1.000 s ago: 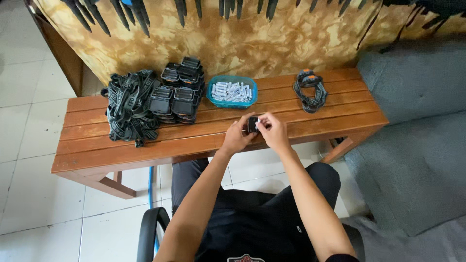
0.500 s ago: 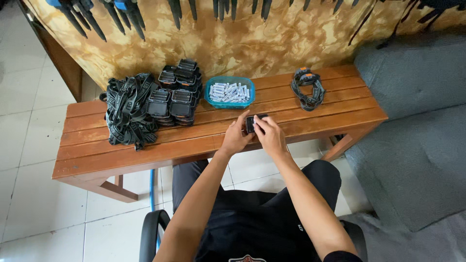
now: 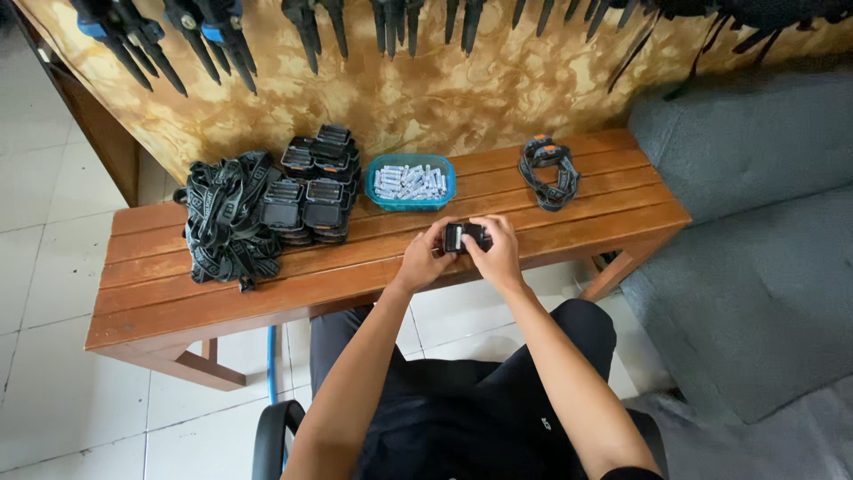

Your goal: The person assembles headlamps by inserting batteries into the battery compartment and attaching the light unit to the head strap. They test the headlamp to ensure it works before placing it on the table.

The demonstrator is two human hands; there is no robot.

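Note:
Both hands hold one small black headlamp body just above the front part of a slatted wooden bench. My left hand grips its left side, my right hand covers its right side with the thumb on top. Behind it stands a blue tray full of small silver batteries. Stacks of black headlamp bodies sit left of the tray. A heap of black straps lies further left.
One headlamp with its strap and orange marks lies at the bench's back right. Dark tools hang along the mottled yellow wall. A grey sofa stands to the right. White floor tiles lie left. A chair armrest shows below.
The hands stay at the same spot over the bench, with small finger shifts on the headlamp body. The camera view has tilted slightly.

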